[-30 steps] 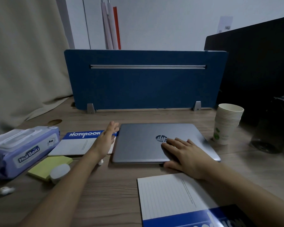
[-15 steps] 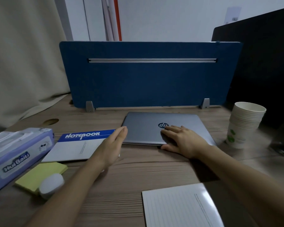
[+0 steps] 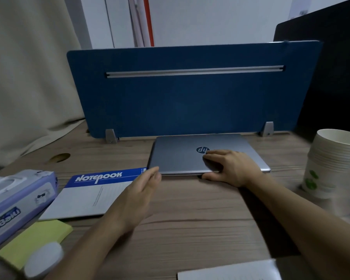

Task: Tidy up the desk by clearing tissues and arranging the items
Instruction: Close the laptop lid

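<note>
- The laptop [image 3: 192,154] is sitting further back than a second ago — now mid-frame, right against the blue divider [image 3: 182,98].
- The right hand [image 3: 230,166], fingers flat, is pressing its lid.
- The left hand [image 3: 137,193] is staying open, fingertips at the laptop's front-left corner, over the notebook [image 3: 89,195].

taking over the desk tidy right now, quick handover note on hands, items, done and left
Left hand: open, fingertips at the laptop's left front corner.
Right hand: flat on the laptop lid, thumb on its front edge.
Laptop: closed, back edge at the blue divider.
Done: laptop looks placed.
Left: notebook, sticky notes, wipes pack, cups, second pad need arranging. No loose tissues in view.
</note>
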A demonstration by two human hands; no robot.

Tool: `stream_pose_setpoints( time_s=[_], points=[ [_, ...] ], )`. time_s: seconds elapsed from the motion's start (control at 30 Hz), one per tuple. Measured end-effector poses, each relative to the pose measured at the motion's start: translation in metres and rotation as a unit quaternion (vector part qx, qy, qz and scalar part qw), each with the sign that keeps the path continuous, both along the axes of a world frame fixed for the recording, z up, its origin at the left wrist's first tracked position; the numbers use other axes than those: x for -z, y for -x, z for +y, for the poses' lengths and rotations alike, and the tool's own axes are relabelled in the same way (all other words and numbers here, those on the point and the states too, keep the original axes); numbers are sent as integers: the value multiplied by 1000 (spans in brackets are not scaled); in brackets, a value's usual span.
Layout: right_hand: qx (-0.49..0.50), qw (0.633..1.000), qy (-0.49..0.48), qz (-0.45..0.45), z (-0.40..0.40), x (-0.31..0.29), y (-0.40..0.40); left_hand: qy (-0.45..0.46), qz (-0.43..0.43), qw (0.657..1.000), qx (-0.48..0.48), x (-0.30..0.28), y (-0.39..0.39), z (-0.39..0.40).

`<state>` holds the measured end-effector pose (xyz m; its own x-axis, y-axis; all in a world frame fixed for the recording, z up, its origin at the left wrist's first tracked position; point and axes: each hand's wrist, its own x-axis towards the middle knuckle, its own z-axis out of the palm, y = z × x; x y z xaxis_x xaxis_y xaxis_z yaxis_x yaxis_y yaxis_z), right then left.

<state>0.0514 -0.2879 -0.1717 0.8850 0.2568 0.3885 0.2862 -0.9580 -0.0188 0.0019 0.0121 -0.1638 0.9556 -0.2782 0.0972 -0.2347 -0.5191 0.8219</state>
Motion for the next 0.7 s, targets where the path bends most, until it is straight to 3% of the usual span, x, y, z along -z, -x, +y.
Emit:
stream_pose_setpoints(
  time_s=[0.43, 0.7],
  points=[
    [25, 999, -30, -17, -8, 10, -6, -15, 0, 1000, 12, -3, 4, 1],
    [32, 992, -91, 82, 5, 10, 28, 9, -8, 999, 30, -2, 1, 7]
  ],
)
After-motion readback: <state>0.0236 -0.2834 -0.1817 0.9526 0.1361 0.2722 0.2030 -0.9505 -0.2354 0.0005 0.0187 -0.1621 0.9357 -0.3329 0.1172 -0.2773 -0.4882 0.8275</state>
